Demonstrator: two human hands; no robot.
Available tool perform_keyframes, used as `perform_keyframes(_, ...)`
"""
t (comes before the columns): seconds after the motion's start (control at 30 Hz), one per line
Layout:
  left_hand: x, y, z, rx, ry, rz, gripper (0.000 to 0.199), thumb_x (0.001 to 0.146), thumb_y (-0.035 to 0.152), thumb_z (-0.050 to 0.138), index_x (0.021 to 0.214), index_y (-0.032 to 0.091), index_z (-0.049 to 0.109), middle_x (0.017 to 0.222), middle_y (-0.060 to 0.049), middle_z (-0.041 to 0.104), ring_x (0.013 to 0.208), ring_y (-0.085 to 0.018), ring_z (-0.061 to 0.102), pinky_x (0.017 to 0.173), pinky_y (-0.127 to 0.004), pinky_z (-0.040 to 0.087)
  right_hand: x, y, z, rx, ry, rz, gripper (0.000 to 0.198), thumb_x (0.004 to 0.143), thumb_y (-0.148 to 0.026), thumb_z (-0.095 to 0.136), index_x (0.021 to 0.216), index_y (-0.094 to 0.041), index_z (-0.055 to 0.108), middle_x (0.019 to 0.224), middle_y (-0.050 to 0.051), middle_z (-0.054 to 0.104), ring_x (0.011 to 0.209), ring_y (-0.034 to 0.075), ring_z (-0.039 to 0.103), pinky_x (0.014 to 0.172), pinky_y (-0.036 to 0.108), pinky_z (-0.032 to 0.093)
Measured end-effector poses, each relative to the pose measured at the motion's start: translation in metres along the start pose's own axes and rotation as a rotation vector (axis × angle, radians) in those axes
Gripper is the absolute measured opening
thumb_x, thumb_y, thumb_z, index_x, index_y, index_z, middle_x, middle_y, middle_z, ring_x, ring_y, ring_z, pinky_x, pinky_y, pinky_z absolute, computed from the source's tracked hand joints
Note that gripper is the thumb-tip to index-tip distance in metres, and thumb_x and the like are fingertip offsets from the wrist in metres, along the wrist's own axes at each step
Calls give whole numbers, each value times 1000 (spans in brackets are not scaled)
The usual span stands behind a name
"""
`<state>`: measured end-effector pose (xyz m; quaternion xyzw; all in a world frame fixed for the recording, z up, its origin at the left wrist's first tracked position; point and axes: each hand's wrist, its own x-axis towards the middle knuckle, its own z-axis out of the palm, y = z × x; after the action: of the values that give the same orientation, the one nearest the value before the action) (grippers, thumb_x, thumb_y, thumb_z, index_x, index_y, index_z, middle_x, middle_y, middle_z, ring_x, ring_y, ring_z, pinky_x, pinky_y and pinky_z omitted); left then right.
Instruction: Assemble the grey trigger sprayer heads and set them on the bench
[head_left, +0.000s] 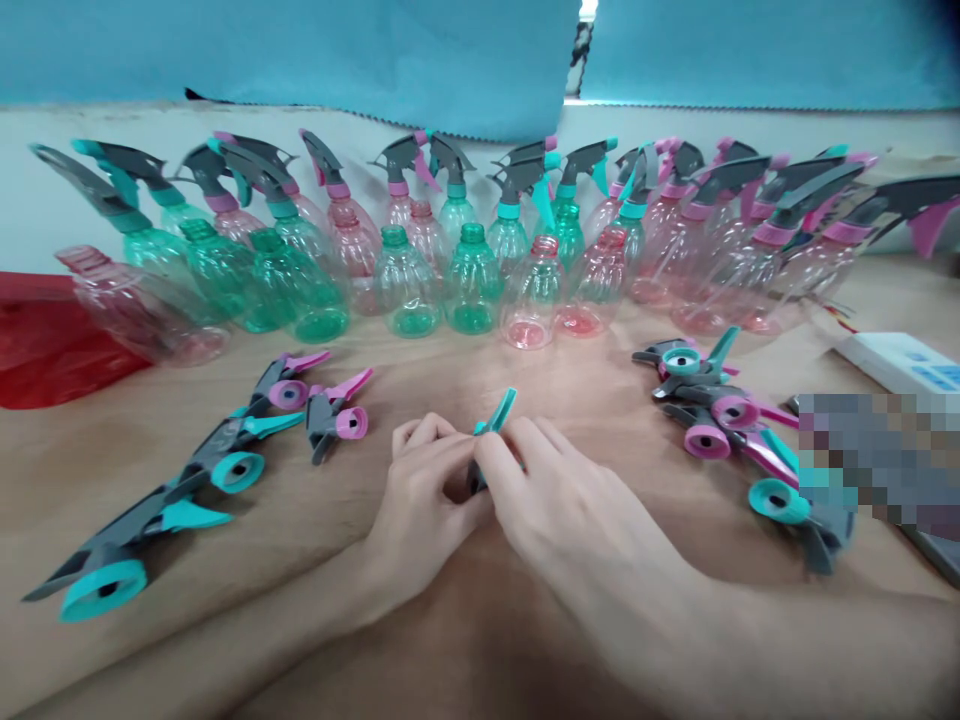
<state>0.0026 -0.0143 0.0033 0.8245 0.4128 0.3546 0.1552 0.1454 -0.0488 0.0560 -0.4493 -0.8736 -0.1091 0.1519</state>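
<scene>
While a grey-and-teal plastic trigger sprayer (498,411) sits between the bare left hand (427,480) and right hand (559,490), each grip closed on it above the brown wooden worktop (292,525), uneven finger pressure could make it slip.

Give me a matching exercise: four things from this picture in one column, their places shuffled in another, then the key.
Things
1. White box-shaped object
2. Mid-foreground spray head
3. Blue cloth
4. Red object

Places
A. Along the top edge
B. At the left edge
C. At the right edge
D. Between the left hand and right hand

Pairs: 1-C, 2-D, 3-A, 4-B
</scene>
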Motion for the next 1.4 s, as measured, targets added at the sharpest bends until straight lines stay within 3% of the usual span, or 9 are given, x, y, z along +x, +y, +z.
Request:
perform_keyframes(0.13,0,1,-1,15,-24,-45,18,83,17,51,66,20,53,57,4,48,69,-17,46,71,-33,31,3,8,3,77,-104,7,32,57,5,48,82,-14,52,79,6,55,70,19,51,49,26,35)
perform_keyframes(0.27,0,2,-1,9,-25,-49,1,80,21,60,79,21,59,66,3,55,73,-17,47,73,-34,32,9,32,-9,414,-131,72,19,70,0,50,77,-17,51,75,1,57,65,14,51,57,26,38)
perform_keyframes(0.4,-1,2,-2,5,-16,-57,17,78,27,66,94,24,62,76,2,57,76,-18,48,72,-33,33,15,54,-24,562,-150,114,10,76,-9,54,75,-19,53,70,-4,60,58,9,53,53,21,39)
perform_keyframes(0.57,0,1,-2,0,-35,-94,17,76,29,69,92,24,64,77,1,58,78,-18,49,71,-31,36,23,66,-20,806,-230,85,6,77,-13,59,74,-18,56,75,-4,64,66,8,58,55,18,41)
perform_keyframes(0.8,0,-1,-2,-71,-71,-85,14,74,26,71,86,22,65,80,0,59,83,-19,50,72,-32,38,23,65,-7,689,-213,10,5,76,-14,59,76,-18,61,71,-5,64,64,9,56,58,21,38)
perform_keyframes(1.0,0,0,-2,-80,-63,-41,13,75,27,71,83,21,63,76,1,60,81,-18,50,74,-32,37,23,64,-11,587,-145,38,8,80,-16,58,73,-18,61,69,-5,63,63,8,55,56,21,36)
perform_keyframes(1.4,-1,-1,-2,-60,-56,-21,21,74,32,72,92,23,65,77,0,61,80,-19,49,73,-33,38,21,67,-14,566,-346,4,20,84,-20,52,85,-24,71,72,-2,68,64,11,56,63,25,37)
